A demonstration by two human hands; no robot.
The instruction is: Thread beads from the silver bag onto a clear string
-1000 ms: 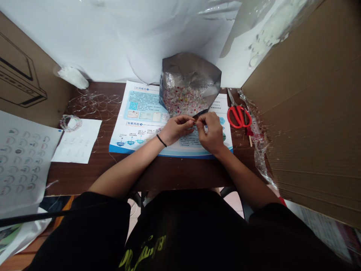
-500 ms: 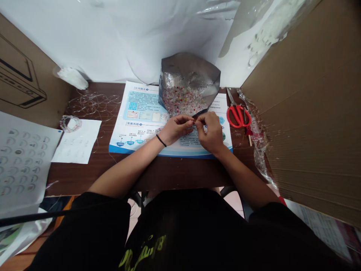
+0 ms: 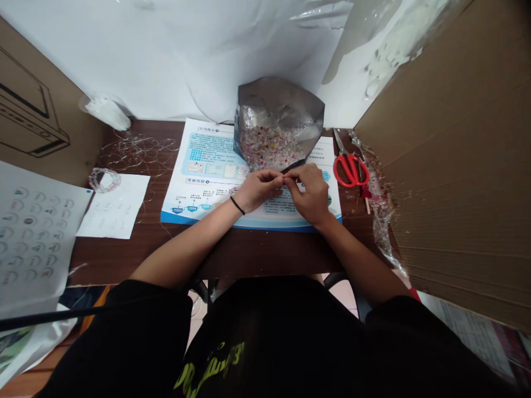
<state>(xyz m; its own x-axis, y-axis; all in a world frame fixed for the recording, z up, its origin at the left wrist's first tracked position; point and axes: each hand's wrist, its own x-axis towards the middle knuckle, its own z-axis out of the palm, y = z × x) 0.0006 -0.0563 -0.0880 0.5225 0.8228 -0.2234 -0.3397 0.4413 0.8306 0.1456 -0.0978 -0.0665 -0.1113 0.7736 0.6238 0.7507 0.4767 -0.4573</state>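
My left hand and my right hand meet fingertip to fingertip over a blue and white printed sheet on the brown desk. Both hands are pinched closed on something too small to make out. Just behind them stands an open silver foil bag filled with small coloured beads. A black band circles my left wrist.
Red-handled scissors lie right of the sheet beside crinkled clear plastic. A beaded bracelet and loose clear thread lie at the left, by white paper. Cardboard walls close in both sides.
My right fingertips have closed in against my left fingertips; otherwise the hands stay in place.
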